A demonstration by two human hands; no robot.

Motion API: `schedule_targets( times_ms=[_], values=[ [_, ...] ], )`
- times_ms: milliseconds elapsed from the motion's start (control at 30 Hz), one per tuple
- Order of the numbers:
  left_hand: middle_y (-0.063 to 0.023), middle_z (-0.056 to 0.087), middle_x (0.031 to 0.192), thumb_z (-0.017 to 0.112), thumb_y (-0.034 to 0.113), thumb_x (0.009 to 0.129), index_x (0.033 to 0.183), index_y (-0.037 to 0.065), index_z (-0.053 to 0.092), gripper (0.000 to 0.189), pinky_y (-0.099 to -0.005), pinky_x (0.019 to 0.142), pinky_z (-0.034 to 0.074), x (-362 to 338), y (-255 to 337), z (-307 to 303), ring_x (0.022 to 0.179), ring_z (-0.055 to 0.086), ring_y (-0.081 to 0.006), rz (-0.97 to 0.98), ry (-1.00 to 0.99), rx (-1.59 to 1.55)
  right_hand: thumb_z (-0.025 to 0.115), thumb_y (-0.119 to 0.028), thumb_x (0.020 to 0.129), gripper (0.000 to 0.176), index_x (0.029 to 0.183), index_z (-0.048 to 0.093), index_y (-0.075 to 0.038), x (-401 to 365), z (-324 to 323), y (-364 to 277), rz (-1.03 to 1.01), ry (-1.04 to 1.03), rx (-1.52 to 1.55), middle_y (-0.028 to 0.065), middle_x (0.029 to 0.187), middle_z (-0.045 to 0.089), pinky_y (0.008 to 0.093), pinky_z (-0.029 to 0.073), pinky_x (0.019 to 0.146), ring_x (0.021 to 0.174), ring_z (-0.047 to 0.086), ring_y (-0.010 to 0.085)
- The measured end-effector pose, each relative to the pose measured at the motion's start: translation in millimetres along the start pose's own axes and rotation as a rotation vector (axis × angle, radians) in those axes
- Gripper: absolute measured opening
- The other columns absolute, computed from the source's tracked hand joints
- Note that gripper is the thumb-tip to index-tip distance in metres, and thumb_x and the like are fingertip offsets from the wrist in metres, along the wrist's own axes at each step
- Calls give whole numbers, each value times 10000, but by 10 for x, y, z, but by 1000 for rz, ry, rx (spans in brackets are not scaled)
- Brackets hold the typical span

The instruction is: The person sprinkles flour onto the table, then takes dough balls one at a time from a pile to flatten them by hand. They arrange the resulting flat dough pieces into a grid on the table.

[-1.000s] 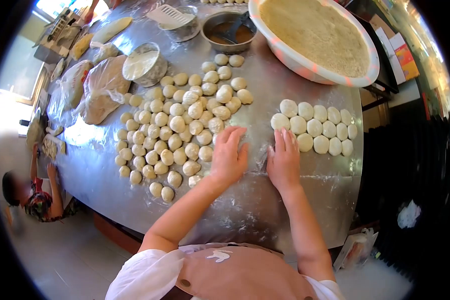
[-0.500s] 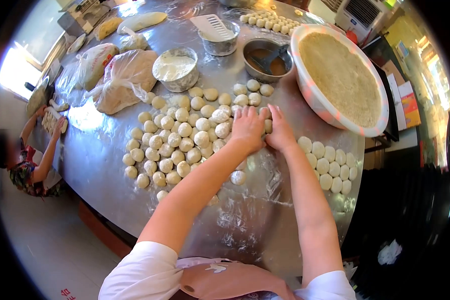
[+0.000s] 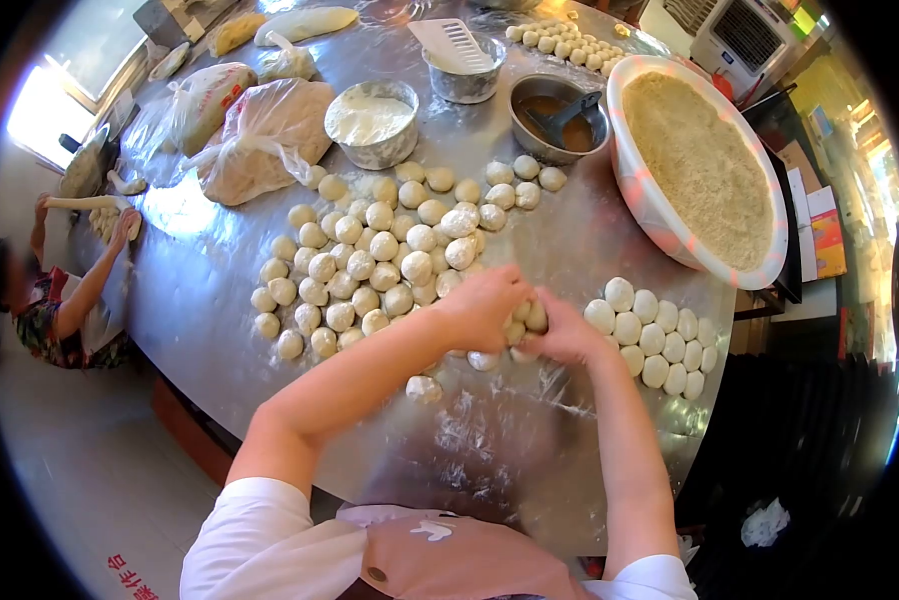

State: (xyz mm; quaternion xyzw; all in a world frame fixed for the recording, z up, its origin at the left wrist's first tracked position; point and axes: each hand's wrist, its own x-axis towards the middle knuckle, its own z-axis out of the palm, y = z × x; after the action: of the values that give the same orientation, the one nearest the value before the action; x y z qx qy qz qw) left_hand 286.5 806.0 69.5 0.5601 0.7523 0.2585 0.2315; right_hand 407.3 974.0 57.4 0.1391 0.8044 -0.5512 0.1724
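My left hand (image 3: 487, 303) and my right hand (image 3: 567, 332) are cupped towards each other over the steel table. Between them several dough balls (image 3: 532, 317) are gathered, with the fingers curled round their sides. A broad cluster of floured dough balls (image 3: 360, 265) spreads to the left of my hands. Just below my left hand, a lone dough ball (image 3: 424, 389) lies near my forearm. To the right of my right hand, neat rows of slightly flattened dough pieces (image 3: 653, 340) sit side by side.
A large basin of crumbly filling (image 3: 705, 170) stands at the right edge. Behind the balls are a flour bowl (image 3: 373, 118), a pan of brown liquid (image 3: 558, 112), a tub with a slotted white scoop (image 3: 457, 47) and bagged dough (image 3: 270, 140). A co-worker (image 3: 55, 305) handles dough at far left.
Both hands have drawn back towards my body, bringing several dough balls between them away from the cluster. The co-worker at left now holds up a long pale piece.
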Motion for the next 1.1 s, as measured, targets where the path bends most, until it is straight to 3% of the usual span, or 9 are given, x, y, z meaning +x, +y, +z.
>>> schedule_targets(
  times_ms=[167,300,400,467,567,667,867,1000,1100],
  values=[
    [-206,479,1409,847,318,677,1331,103,572,742,-490,1142,339,-329,74,-66,1351,429,-390,-35,137,0,693,-356,901,447,1239,603,-78,-53,253,214,-33,351,-54,165,1174,663,385,482,975,1119,625,309],
    [-229,451,1466,744,612,738,1422,70,500,907,-573,1206,147,-106,-172,89,1462,287,-406,-92,221,175,549,-420,995,432,1208,631,-53,263,278,220,-77,554,-118,223,1204,654,442,479,969,1135,613,388],
    [-261,498,1410,659,720,746,1421,9,474,998,-551,1224,107,18,-195,117,1463,293,-400,-142,110,264,533,-435,998,462,1228,623,-45,458,320,190,-75,631,-132,232,1194,661,468,472,965,1116,626,390],
    [-269,555,1327,634,736,745,1358,-23,519,983,-558,1217,123,32,-155,94,1414,367,-404,-155,45,301,517,-435,1005,474,1228,619,-29,466,276,179,-39,440,-137,230,1201,663,459,470,965,1121,621,394],
    [-247,583,1253,671,693,744,1223,-97,563,930,-570,1204,154,-108,-23,-6,1343,429,-423,-140,-175,316,501,-438,1014,490,1209,620,-5,282,387,51,14,319,-46,230,1194,666,444,464,972,1122,617,396],
    [-222,604,1128,741,585,713,1110,-62,598,773,-505,1148,288,-417,17,143,1209,512,-397,90,-86,220,485,-442,1024,503,1193,612,15,-97,714,103,104,324,134,229,1166,669,431,458,979,1120,617,383],
    [-160,624,1113,773,406,658,1045,37,609,560,-421,1006,420,-1110,303,143,1149,560,-319,153,-302,142,525,-373,1027,471,1271,526,30,-813,1877,125,150,426,410,266,1244,584,431,432,1014,1173,563,379],
    [-119,617,1187,797,309,632,1138,61,607,594,-421,1040,405,-1603,274,-20,1214,534,-303,101,-314,222,564,-351,1021,505,1360,446,4,-765,2532,133,-50,410,336,212,1217,593,386,454,990,1142,584,308],
    [-89,593,1284,803,279,630,1275,109,582,703,-457,1095,369,-1888,300,-111,1295,487,-326,9,-200,275,611,-303,1000,512,1357,444,23,-650,2544,-116,-185,414,342,234,1259,564,391,449,1002,1162,580,329]
  ],
)
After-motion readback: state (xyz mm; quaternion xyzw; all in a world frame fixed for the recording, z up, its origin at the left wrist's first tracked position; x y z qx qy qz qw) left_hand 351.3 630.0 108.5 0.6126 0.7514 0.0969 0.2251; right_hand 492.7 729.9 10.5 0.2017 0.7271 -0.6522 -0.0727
